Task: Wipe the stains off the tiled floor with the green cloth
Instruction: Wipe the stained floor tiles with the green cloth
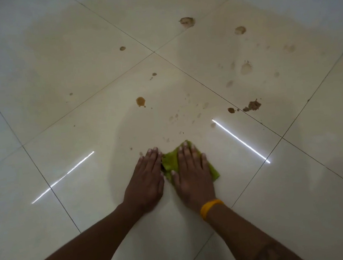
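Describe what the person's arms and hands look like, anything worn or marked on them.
Both forearms are bare, with no sleeves or gloves in view. The right wrist carries a plain yellow-orange band. A dark patterned marking, probably a tattoo, shows on the right forearm. The left hand has no ring or band that shows.

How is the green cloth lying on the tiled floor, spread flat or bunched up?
Bunched. The green cloth shows creases between the hands, with the right hand pressing flat on it.

Right hand [193, 172] presses the green cloth [169, 162] flat on the stained tiled floor [75, 99], left hand [147, 176] just beside.
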